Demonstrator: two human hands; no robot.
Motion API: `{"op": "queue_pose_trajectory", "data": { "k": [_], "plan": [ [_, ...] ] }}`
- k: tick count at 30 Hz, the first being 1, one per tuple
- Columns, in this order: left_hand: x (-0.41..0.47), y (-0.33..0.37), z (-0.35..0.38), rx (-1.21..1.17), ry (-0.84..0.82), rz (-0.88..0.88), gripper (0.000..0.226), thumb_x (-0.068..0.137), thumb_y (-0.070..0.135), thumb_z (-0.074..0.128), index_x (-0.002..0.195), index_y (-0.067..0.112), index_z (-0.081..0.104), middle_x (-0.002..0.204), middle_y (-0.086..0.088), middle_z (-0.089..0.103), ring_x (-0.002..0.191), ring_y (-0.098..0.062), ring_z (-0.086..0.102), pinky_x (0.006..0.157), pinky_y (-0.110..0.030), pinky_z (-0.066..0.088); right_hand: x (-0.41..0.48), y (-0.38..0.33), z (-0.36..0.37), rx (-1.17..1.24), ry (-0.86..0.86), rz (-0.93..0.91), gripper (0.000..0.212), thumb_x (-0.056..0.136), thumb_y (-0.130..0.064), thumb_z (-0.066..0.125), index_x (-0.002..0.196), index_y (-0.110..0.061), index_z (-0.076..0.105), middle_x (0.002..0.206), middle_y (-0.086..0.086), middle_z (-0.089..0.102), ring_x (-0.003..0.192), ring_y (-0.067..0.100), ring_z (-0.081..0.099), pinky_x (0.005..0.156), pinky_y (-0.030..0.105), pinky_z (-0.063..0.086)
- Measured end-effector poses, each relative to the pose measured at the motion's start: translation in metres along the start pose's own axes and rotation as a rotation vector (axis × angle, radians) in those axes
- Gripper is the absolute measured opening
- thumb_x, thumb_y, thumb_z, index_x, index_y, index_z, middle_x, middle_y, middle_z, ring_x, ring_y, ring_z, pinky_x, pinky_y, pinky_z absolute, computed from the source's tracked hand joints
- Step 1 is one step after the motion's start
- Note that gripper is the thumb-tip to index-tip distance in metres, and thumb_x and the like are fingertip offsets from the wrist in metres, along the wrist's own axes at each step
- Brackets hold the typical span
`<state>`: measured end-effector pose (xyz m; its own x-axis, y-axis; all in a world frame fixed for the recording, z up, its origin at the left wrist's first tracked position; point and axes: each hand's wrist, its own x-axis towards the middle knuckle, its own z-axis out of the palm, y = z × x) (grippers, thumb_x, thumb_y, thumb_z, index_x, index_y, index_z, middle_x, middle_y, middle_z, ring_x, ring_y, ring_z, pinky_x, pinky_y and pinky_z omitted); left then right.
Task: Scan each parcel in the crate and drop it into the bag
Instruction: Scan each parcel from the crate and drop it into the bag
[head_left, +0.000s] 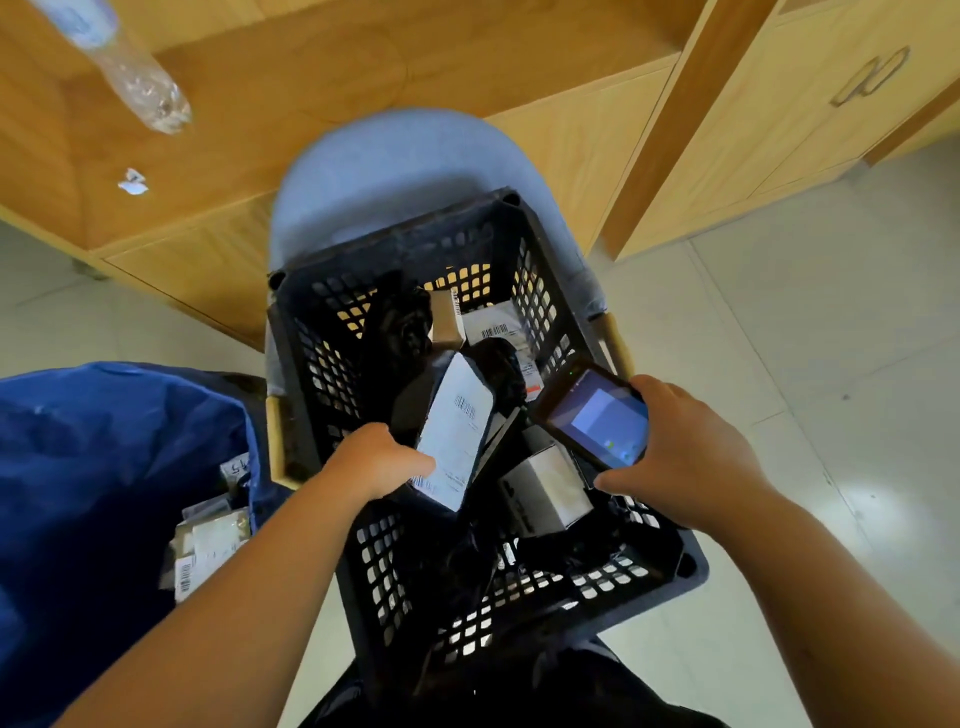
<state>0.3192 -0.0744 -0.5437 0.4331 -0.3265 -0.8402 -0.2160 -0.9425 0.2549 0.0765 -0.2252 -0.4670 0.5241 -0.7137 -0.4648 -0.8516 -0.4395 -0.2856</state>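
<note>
Over a black plastic crate (322, 353) resting on a blue chair (395, 166), a person's left hand (379, 460) holds up a parcel (454, 447), a flat black plastic mailer with a white label (467, 410) facing up. Its fingers (415, 464) are curled round the mailer's near end, with the thumb pressed on the label's lower edge and the rest hidden beneath. The right hand (691, 457) grips a scanner (597, 421) just beside the parcel, fingers wrapped round its edges and the lit screen facing the viewer. The parcel looks light, soft and a little slick, likely to sag or slide if pinched at one corner. A hold across its lower end, clear of the barcode, seems safest. More dark mailers and a small box (545, 488) lie in the crate. A blue bag (104, 441) stands open to the left, with some parcels already inside.
</note>
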Motion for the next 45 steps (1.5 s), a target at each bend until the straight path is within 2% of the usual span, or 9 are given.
{"op": "queue_pose_trajectory", "data": {
  "k": [4, 7, 11, 18, 24, 30, 35, 40, 45],
  "plan": [
    [0.000, -0.004, 0.000, -0.281, -0.009, 0.074, 0.037, 0.064, 0.026, 0.080, 0.098, 0.019, 0.068, 0.097, 0.000, 0.070, 0.090, -0.022, 0.066, 0.081, -0.038, 0.055, -0.007, -0.002, 0.000, -0.040, -0.017, -0.010, 0.076, 0.055, -0.048, 0.078, 0.117, -0.025, 0.041, 0.097, -0.006, 0.049, 0.081, 0.017, 0.051, 0.069, 0.036, 0.049],
    [-0.009, -0.005, -0.004, -0.429, 0.072, 0.226, 0.031, 0.067, 0.025, 0.082, 0.089, 0.039, 0.066, 0.088, 0.022, 0.068, 0.087, -0.003, 0.063, 0.069, -0.019, 0.046, -0.011, -0.005, -0.002, -0.049, -0.019, -0.017, 0.073, 0.054, -0.048, 0.078, 0.113, -0.026, 0.041, 0.096, -0.007, 0.050, 0.081, 0.017, 0.052, 0.069, 0.036, 0.050],
    [-0.022, -0.008, -0.008, -0.496, 0.194, 0.327, 0.040, 0.070, 0.028, 0.080, 0.102, 0.041, 0.061, 0.086, 0.031, 0.063, 0.076, 0.016, 0.056, 0.064, -0.009, 0.038, -0.013, -0.013, -0.007, -0.051, -0.007, -0.044, 0.075, 0.053, -0.050, 0.077, 0.113, -0.027, 0.040, 0.094, -0.009, 0.048, 0.080, 0.014, 0.051, 0.068, 0.036, 0.051],
    [-0.031, -0.020, -0.009, -0.555, 0.286, 0.353, 0.044, 0.073, 0.026, 0.078, 0.112, 0.034, 0.060, 0.094, 0.026, 0.063, 0.086, 0.010, 0.055, 0.066, -0.010, 0.037, -0.018, -0.027, -0.013, -0.013, 0.009, -0.112, 0.093, 0.053, -0.049, 0.080, 0.130, -0.025, 0.033, 0.110, -0.007, 0.049, 0.090, 0.013, 0.049, 0.076, 0.036, 0.052],
    [-0.035, -0.027, -0.009, -0.560, 0.293, 0.398, 0.044, 0.075, 0.026, 0.077, 0.114, 0.035, 0.060, 0.098, 0.025, 0.063, 0.089, 0.005, 0.057, 0.069, -0.010, 0.038, -0.025, -0.033, -0.014, 0.000, 0.004, -0.116, 0.079, 0.053, -0.049, 0.080, 0.117, -0.025, 0.040, 0.095, -0.009, 0.045, 0.082, 0.013, 0.050, 0.068, 0.029, 0.050],
    [-0.040, -0.033, -0.013, -0.561, 0.296, 0.421, 0.048, 0.077, 0.027, 0.075, 0.121, 0.031, 0.058, 0.107, 0.021, 0.063, 0.092, 0.002, 0.057, 0.069, -0.010, 0.038, -0.028, -0.039, -0.014, 0.011, 0.020, -0.124, 0.081, 0.056, -0.048, 0.079, 0.121, -0.024, 0.038, 0.100, -0.009, 0.045, 0.086, 0.014, 0.050, 0.073, 0.034, 0.051],
    [-0.048, -0.055, -0.021, -0.627, 0.338, 0.383, 0.050, 0.078, 0.032, 0.075, 0.124, 0.031, 0.054, 0.114, 0.017, 0.063, 0.102, -0.007, 0.059, 0.089, -0.028, 0.047, -0.021, -0.061, -0.011, 0.002, 0.035, -0.226, 0.096, 0.058, -0.048, 0.080, 0.137, -0.023, 0.031, 0.116, -0.005, 0.049, 0.095, 0.014, 0.048, 0.078, 0.033, 0.047],
    [-0.067, -0.101, -0.031, -0.767, 0.425, 0.373, 0.033, 0.082, 0.030, 0.072, 0.103, 0.047, 0.052, 0.093, 0.033, 0.063, 0.085, 0.014, 0.061, 0.066, -0.007, 0.047, -0.008, -0.112, -0.001, -0.074, -0.023, -0.372, 0.100, 0.060, -0.049, 0.080, 0.141, -0.023, 0.027, 0.127, -0.004, 0.048, 0.108, 0.017, 0.049, 0.086, 0.036, 0.048],
    [-0.082, -0.173, -0.045, -0.891, 0.530, 0.318, 0.037, 0.084, 0.019, 0.069, 0.096, 0.049, 0.052, 0.092, 0.033, 0.066, 0.089, 0.007, 0.065, 0.071, -0.018, 0.054, -0.004, -0.182, 0.027, -0.178, -0.123, -0.513, 0.100, 0.061, -0.050, 0.079, 0.141, -0.023, 0.025, 0.129, -0.004, 0.045, 0.111, 0.018, 0.047, 0.088, 0.038, 0.047]
  ]
}}
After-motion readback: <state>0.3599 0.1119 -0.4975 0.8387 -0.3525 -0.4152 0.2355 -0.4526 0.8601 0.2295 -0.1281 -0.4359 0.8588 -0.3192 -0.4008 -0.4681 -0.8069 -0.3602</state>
